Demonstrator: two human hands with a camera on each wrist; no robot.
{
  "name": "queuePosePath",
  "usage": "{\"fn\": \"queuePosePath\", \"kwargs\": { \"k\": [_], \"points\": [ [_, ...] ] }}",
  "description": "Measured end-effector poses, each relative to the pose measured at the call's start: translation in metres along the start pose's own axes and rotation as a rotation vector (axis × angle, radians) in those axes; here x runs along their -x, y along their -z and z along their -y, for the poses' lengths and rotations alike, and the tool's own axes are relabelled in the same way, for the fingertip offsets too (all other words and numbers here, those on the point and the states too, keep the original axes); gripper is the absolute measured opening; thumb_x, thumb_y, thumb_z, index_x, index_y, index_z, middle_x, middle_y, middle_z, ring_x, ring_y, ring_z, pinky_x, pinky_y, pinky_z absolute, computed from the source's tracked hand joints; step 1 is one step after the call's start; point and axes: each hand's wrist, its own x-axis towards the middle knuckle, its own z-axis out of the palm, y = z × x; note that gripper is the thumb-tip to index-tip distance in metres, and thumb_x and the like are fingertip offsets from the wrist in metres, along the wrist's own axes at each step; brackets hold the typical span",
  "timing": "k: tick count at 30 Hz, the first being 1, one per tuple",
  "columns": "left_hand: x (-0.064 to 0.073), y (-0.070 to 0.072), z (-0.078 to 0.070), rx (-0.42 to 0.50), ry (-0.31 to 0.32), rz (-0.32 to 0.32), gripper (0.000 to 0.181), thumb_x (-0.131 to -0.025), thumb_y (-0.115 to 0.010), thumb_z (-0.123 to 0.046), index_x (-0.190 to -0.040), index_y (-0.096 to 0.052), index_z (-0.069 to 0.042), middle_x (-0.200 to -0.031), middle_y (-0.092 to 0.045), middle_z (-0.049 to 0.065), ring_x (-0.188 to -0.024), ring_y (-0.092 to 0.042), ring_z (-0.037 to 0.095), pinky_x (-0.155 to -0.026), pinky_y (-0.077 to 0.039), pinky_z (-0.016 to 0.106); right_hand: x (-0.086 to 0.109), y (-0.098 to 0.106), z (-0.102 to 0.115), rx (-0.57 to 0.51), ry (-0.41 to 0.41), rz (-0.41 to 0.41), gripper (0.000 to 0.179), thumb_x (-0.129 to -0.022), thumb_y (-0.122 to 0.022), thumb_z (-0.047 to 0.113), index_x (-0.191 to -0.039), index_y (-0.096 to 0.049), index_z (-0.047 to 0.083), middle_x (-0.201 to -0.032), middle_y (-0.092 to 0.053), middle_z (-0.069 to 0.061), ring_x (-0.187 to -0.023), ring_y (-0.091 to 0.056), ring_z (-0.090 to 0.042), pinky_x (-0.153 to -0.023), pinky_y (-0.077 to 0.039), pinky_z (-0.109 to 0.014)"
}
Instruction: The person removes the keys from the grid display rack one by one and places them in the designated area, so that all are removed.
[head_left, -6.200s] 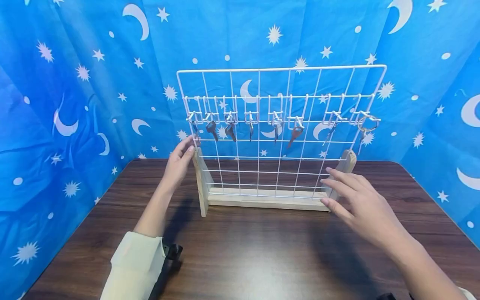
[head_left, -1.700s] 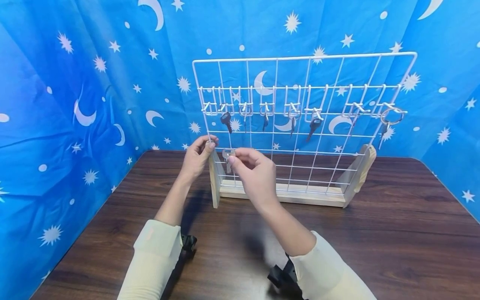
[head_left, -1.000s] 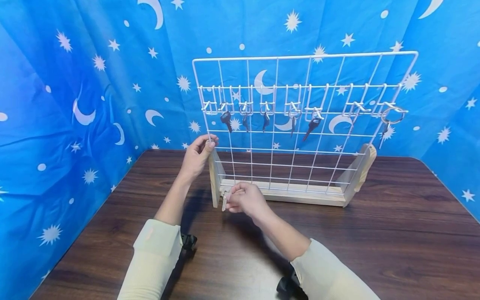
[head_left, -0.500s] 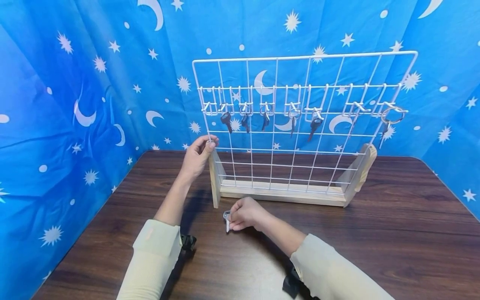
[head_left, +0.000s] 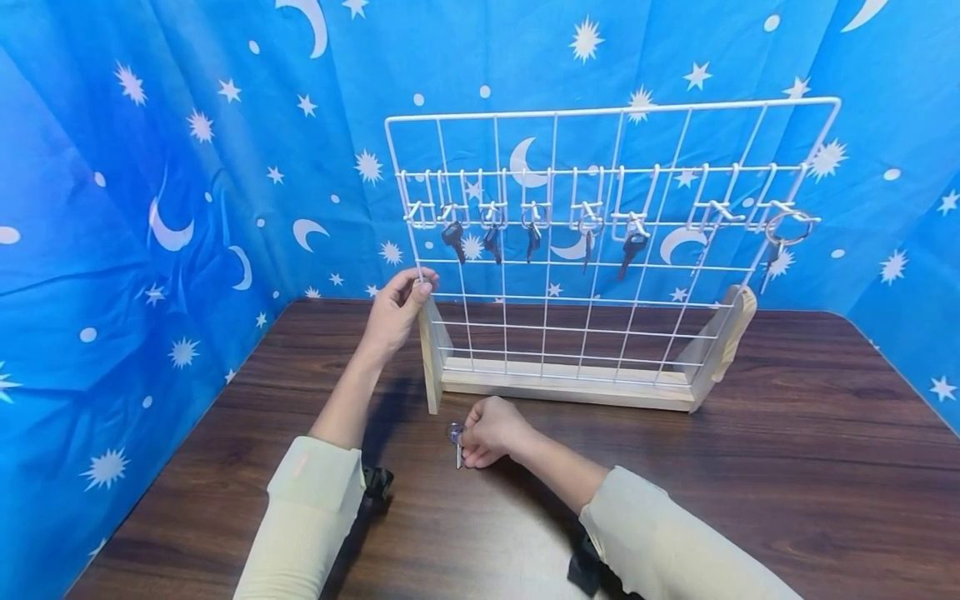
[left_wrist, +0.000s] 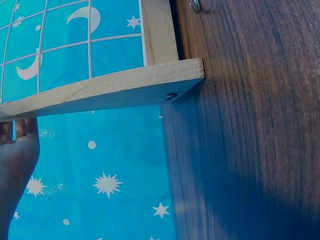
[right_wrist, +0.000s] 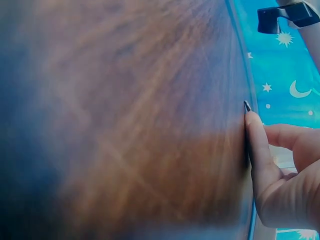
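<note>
In the head view my right hand [head_left: 491,433] pinches a small silver key [head_left: 458,450] with a ring, low over the table in front of the rack's left end. The right wrist view shows the thumb and finger with the key's dark tip [right_wrist: 247,105] at the tabletop; whether it touches the wood cannot be told. My left hand [head_left: 393,317] grips the left side of the white wire grid rack, where the grid meets the wooden upright [left_wrist: 100,92]. Its fingers are partly hidden behind that upright in the left wrist view.
Several keys, such as a dark one [head_left: 453,237], hang from white hooks along the grid. A large ring [head_left: 789,227] with a key hangs at the far right. The rack's wooden base [head_left: 562,390] stands on the brown table [head_left: 787,467], before a blue star-patterned cloth [head_left: 225,192].
The key from the leftmost hook is in my right hand, which has come down from the rack to the table. Over the last half second it has barely moved. My left hand keeps its grip.
</note>
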Motion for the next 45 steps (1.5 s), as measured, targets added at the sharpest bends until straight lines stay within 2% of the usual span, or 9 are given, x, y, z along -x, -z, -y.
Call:
{"fn": "queuePosePath", "kwargs": {
  "k": [3, 7, 14, 22, 30, 34, 39, 41, 45],
  "points": [
    [0.000, 0.000, 0.001, -0.009, -0.003, -0.001, 0.024, -0.094, -0.049, 0.000, -0.114, -0.052, 0.014, -0.107, -0.058, 0.019, -0.096, -0.055, 0.007, -0.089, -0.043, 0.026, -0.001, 0.000, 0.001, 0.089, -0.002, -0.022, 0.011, -0.078, -0.063, -0.006, -0.075, -0.053, -0.001, -0.054, -0.061, -0.013, -0.041, -0.057, -0.013, -0.045, -0.053, -0.028],
    [0.000, 0.000, 0.001, -0.018, -0.003, 0.001, 0.024, -0.094, -0.049, 0.000, -0.114, -0.052, 0.014, -0.110, -0.056, 0.027, -0.095, -0.055, 0.006, -0.088, -0.043, 0.025, 0.001, 0.002, 0.002, 0.225, 0.002, -0.040, 0.016, -0.078, -0.066, 0.000, -0.072, -0.052, 0.002, -0.050, -0.059, -0.011, -0.037, -0.055, -0.013, -0.042, -0.052, -0.028],
    [0.000, 0.000, 0.001, -0.005, 0.002, 0.004, 0.025, -0.094, -0.049, 0.000, -0.115, -0.051, 0.014, -0.114, -0.051, 0.036, -0.095, -0.054, 0.006, -0.089, -0.043, 0.025, 0.003, 0.002, -0.001, 0.409, 0.068, -0.041, 0.020, -0.079, -0.069, 0.009, -0.069, -0.052, 0.005, -0.048, -0.059, -0.005, -0.038, -0.057, -0.013, -0.039, -0.050, -0.025],
    [0.001, -0.001, -0.002, -0.027, 0.018, 0.004, 0.025, -0.095, -0.049, -0.002, -0.115, -0.052, 0.013, -0.114, -0.054, 0.030, -0.097, -0.055, 0.007, -0.090, -0.043, 0.027, 0.006, 0.006, 0.001, 0.372, 0.085, -0.034, 0.024, -0.079, -0.071, 0.013, -0.069, -0.052, 0.005, -0.048, -0.059, -0.006, -0.038, -0.057, -0.013, -0.040, -0.050, -0.026],
    [0.001, -0.001, 0.000, -0.016, 0.021, 0.006, 0.027, -0.095, -0.049, -0.003, -0.117, -0.051, 0.013, -0.117, -0.053, 0.031, -0.102, -0.055, 0.012, -0.094, -0.042, 0.031, 0.019, 0.017, 0.027, 0.322, 0.221, -0.114, 0.015, -0.082, -0.068, 0.011, -0.075, -0.055, 0.007, -0.053, -0.059, -0.005, -0.042, -0.058, -0.015, -0.044, -0.052, -0.031],
    [0.001, -0.001, 0.000, -0.020, 0.029, 0.005, 0.027, -0.095, -0.049, -0.003, -0.117, -0.051, 0.012, -0.116, -0.054, 0.029, -0.100, -0.055, 0.009, -0.092, -0.043, 0.029, 0.023, 0.025, 0.049, 0.303, 0.338, -0.249, 0.010, -0.082, -0.067, 0.012, -0.084, -0.058, 0.007, -0.055, -0.060, -0.001, -0.046, -0.060, -0.017, -0.043, -0.050, -0.029],
    [0.001, -0.001, 0.000, 0.001, 0.017, 0.002, 0.026, -0.095, -0.048, -0.002, -0.116, -0.051, 0.013, -0.115, -0.054, 0.031, -0.097, -0.054, 0.008, -0.089, -0.043, 0.026, 0.023, 0.033, 0.075, 0.619, 0.662, -0.597, 0.015, -0.084, -0.067, 0.020, -0.094, -0.062, 0.010, -0.061, -0.060, 0.004, -0.049, -0.053, -0.012, -0.042, -0.041, -0.026],
    [-0.001, 0.000, 0.008, 0.008, 0.005, -0.002, 0.026, -0.095, -0.050, -0.004, -0.116, -0.052, 0.012, -0.115, -0.054, 0.030, -0.099, -0.055, 0.010, -0.090, -0.043, 0.027, 0.021, 0.036, 0.084, 0.730, 0.817, -0.755, 0.019, -0.084, -0.067, 0.021, -0.097, -0.062, 0.008, -0.065, -0.060, 0.001, -0.050, -0.051, -0.013, -0.042, -0.041, -0.027],
    [-0.005, 0.003, 0.020, 0.016, 0.002, -0.005, 0.028, -0.094, -0.051, -0.007, -0.116, -0.052, 0.010, -0.116, -0.054, 0.028, -0.102, -0.056, 0.012, -0.092, -0.043, 0.029, 0.018, 0.041, 0.100, 0.770, 1.014, -0.948, 0.029, -0.084, -0.068, 0.017, -0.107, -0.057, 0.002, -0.078, -0.063, -0.009, -0.058, -0.057, -0.020, -0.048, -0.048, -0.031]
  ]
}}
